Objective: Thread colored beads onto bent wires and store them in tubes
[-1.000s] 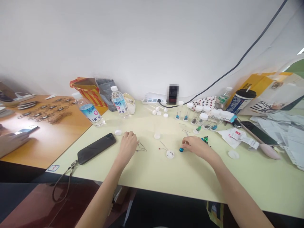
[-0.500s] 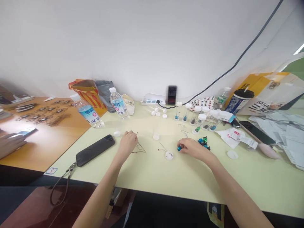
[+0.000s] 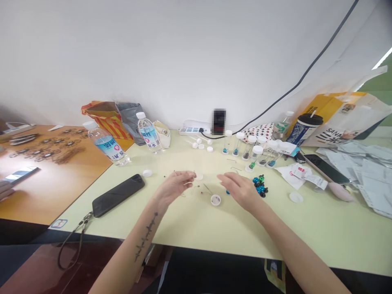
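My left hand (image 3: 175,186) is raised over the middle of the table, thumb and fingertips pinched together. What they hold, if anything, is too small to make out. A clear tube with a white base (image 3: 199,177) stands just behind its fingertips. Over the table to the right hovers my right hand (image 3: 239,191), fingers stretched out to the left. A blue bead (image 3: 227,191) shows partly below those fingers. Between the hands lies a round white cap (image 3: 215,200) with small dark bits in it and a thin metal pin (image 3: 208,188) beside it. Blue, green and black beads (image 3: 261,188) lie right of my right hand.
Several capped clear tubes (image 3: 251,163) stand at the back right, near loose white caps (image 3: 210,149). A black phone (image 3: 119,195) lies at left, water bottles (image 3: 107,145) behind it. At right are a drink cup (image 3: 306,126) and papers (image 3: 370,171). Another person's hand (image 3: 5,190) is at far left.
My left hand has lifted and moved right, turning so its pinched fingertips face my right hand. My right hand's fingers have come off the blue bead and stretched out. The view has shifted slightly.
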{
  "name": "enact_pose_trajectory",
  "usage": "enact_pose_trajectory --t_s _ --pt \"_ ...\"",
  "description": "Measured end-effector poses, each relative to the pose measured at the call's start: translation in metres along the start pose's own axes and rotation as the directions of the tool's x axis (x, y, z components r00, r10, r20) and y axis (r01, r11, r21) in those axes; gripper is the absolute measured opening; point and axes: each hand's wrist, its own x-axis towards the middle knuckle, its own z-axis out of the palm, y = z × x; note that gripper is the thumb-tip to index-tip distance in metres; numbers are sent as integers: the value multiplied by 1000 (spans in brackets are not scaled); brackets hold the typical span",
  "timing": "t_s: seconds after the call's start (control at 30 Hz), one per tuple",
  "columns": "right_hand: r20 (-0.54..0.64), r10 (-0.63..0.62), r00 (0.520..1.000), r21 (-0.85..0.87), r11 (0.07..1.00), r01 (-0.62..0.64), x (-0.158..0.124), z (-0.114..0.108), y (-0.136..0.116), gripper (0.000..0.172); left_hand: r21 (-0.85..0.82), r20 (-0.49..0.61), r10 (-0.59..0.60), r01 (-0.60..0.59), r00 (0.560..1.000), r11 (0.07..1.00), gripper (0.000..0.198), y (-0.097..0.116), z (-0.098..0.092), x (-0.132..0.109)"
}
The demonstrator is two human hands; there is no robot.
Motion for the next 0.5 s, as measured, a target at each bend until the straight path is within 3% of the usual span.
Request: enact_pose_trajectory --t_s 0.1,0.2,0.27,0.33,0.43,0.5 --pt "-140 -328 934 -88 944 318 -2 -1 -10 33 -14 120 -63 65 991 998 23 -11 33 4" --pt "-145 -385 911 -46 923 382 -2 -1 -14 26 20 213 -100 98 972 995 25 -18 55 10" --pt "-131 -235 963 168 952 256 -2 -1 -11 19 65 249 -105 92 963 994 26 -19 62 15" --pt "-87 0 996 407 913 35 -3 0 -4 17 128 270 -94 61 958 990 27 -20 66 19" --pt "-19 288 957 570 790 -226 -1 0 13 22 288 265 -20 -60 964 956 28 -20 66 25" --pt "58 372 926 614 719 -327 1 0 24 18 429 240 79 -179 967 885 26 -23 64 28"
